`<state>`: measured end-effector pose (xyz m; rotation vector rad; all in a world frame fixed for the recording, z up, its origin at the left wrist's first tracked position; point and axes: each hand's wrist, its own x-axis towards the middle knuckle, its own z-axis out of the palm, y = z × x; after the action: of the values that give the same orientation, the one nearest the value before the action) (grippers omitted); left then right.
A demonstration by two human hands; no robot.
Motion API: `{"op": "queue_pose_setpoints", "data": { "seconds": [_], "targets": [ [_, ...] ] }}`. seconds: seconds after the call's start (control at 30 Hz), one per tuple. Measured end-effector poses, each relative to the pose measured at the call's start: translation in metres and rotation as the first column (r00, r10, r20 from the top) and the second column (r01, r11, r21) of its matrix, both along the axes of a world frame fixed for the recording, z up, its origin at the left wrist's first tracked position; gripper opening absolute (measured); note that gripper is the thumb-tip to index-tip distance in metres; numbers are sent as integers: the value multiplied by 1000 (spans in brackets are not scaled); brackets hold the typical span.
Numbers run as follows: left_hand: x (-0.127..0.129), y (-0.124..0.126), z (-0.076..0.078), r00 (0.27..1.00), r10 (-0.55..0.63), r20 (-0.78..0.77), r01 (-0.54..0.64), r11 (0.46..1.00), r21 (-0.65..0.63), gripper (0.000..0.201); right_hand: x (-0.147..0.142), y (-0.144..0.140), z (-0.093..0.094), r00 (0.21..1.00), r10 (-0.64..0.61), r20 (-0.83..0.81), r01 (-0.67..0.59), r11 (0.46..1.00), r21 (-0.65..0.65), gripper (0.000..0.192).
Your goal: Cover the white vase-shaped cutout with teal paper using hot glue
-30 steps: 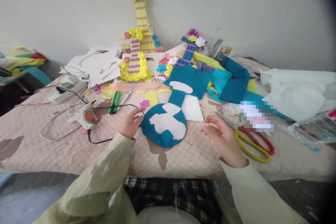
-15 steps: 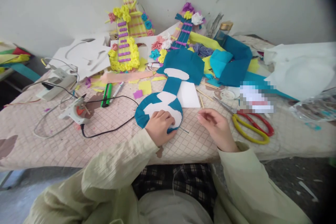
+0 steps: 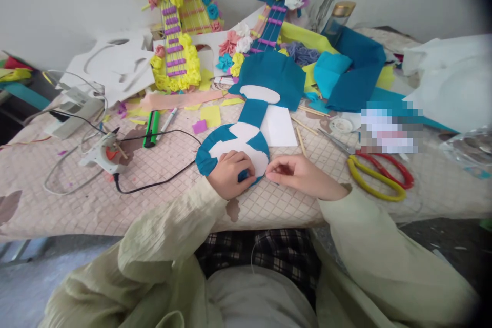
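Pinching the near rim of the teal felt guitar (image 3: 246, 133) with your left hand (image 3: 230, 173), you are bringing your right hand (image 3: 294, 174), fingers curled together, against the same rim on the table (image 3: 77, 210), having closed in from the side.

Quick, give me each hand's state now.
Left hand: fingers curled, pressing the teal-and-white guitar cutout.
Right hand: fingers pinched at the cutout's edge; contents hidden.

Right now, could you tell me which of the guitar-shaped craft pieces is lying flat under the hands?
The teal-and-white guitar piece, undecorated. The left hand rests on its round body; the flower-trimmed yellow guitar and blue-necked guitar lie farther back.
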<state>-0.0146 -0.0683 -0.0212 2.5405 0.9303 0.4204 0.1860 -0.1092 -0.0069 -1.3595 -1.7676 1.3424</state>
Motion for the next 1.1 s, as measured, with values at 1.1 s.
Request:
{"op": "queue_pose_setpoints", "data": {
  "seconds": [1.1],
  "targets": [
    [3, -59, 21, 970, 162, 182, -136, 980, -144, 13, -11, -49, -15, 894, -437, -102, 448, 883, 137, 20]
  ]
}}
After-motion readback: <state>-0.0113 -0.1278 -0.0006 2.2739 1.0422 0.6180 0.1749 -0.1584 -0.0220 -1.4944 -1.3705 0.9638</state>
